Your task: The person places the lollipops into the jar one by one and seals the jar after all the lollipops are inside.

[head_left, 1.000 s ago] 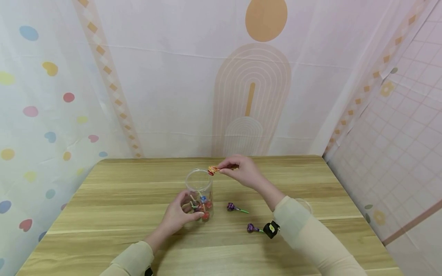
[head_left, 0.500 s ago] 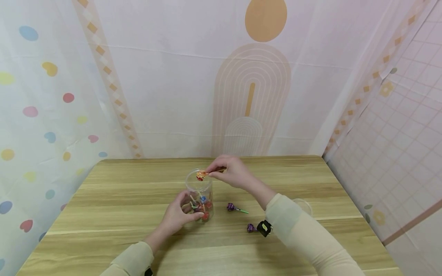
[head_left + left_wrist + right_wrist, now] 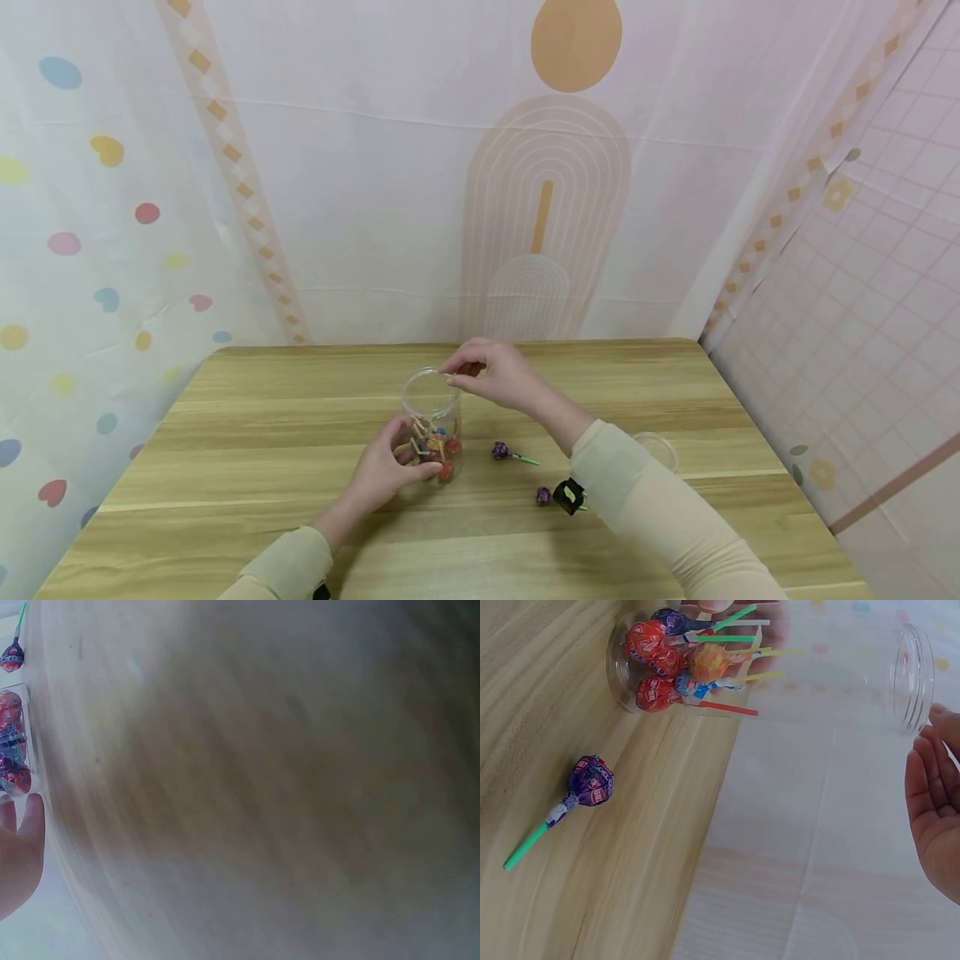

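Upright, clear jar (image 3: pixel 432 408) holds bright wrapped lollipops (image 3: pixel 676 660)

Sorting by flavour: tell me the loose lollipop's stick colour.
Green; the lollipop beside the jar shows best in the right wrist view.

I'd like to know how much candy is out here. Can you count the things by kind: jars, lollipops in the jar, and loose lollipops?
Clear jar: 1
Lollipops inside the jar: 6, as far as the right wrist view shows
Loose purple lollipops on the table: 2
Total: 9 things, 8 of them lollipops
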